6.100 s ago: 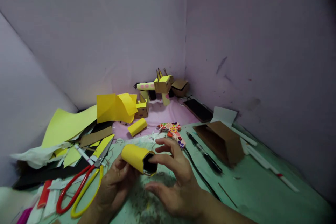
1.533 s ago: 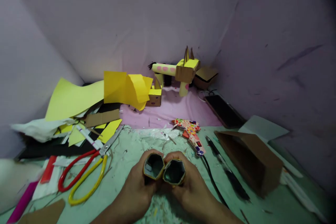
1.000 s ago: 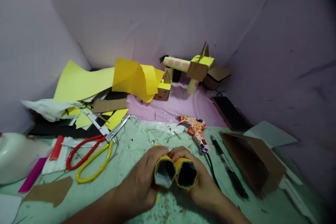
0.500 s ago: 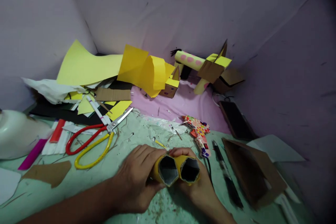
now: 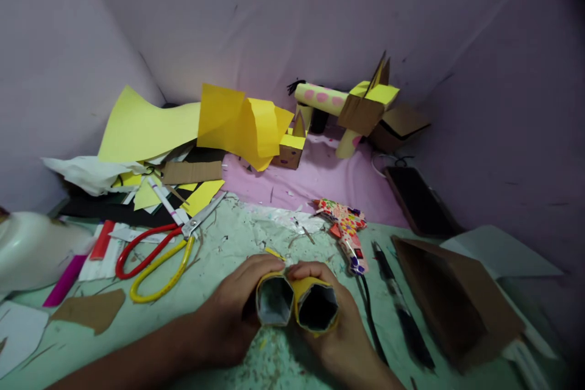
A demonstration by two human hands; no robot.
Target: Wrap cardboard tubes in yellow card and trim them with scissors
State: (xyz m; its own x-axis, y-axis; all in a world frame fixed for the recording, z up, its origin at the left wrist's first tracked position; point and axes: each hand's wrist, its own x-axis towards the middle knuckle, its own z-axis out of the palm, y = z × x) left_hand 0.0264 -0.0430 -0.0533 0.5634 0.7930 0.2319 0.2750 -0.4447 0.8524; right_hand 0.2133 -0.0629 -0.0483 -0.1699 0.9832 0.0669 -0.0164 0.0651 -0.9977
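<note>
Two yellow paper-covered tubes lie side by side low in the middle, open ends facing me. My left hand (image 5: 231,317) is wrapped round the left tube (image 5: 273,300). My right hand (image 5: 340,332) is wrapped round the right tube (image 5: 316,308). The two tubes are pressed together, touching along their sides, just above the green mat (image 5: 228,244). Both thumbs rest on top where the tubes meet.
Red-and-yellow scissors (image 5: 155,250) lie to the left. A patterned glue gun (image 5: 346,228) and a black pen (image 5: 397,304) lie to the right, beside a brown cardboard piece (image 5: 457,298). Yellow paper sheets (image 5: 192,128), cardboard animal figures (image 5: 347,109) and a phone (image 5: 418,201) sit farther back.
Six seconds ago I held a single tube; now each hand holds one, pressed together. Over the last second the hands have barely shifted while the view swung slightly.
</note>
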